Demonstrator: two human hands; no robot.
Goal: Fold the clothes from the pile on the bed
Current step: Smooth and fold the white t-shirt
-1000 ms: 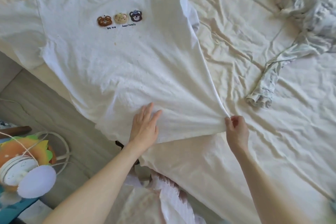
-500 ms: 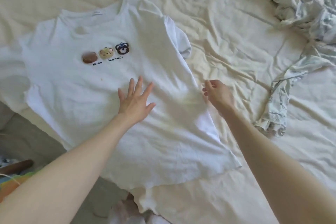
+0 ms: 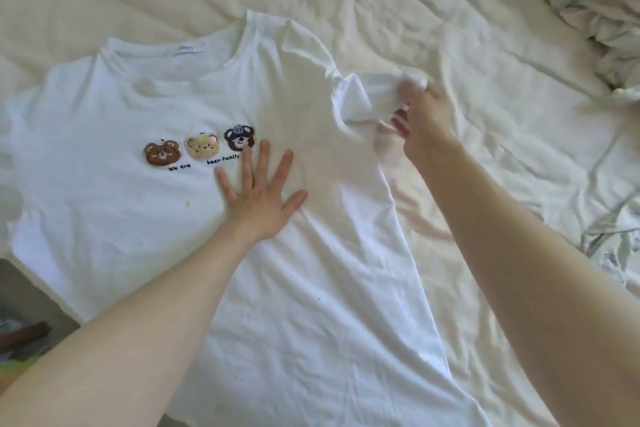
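Spreading and pinning come first, and that is the step in hand: a white T-shirt lies face up on the cream bed sheet, its collar toward twelve o'clock and its hem toward six, with the far-left edge at nine o'clock hanging over the bed's side above a strip of floor. Three bear patches sit across the chest, and just at their four o'clock the left hand rests flat on the fabric, fingers straight and splayed, holding nothing and simply weighing the shirt down. Further on, at about two o'clock from that palm, the right hand has its fingers curled round the short sleeve, bunching the cloth and lifting it slightly off the sheet. I judge the fold itself has not begun; the next move seems to call for drawing that sleeve out flat or carrying it inward across the chest toward nine o'clock, while the flat palm stops the body from sliding. At the upper right corner, around one o'clock, the crumpled pile of clothes waits, well apart from the shirt
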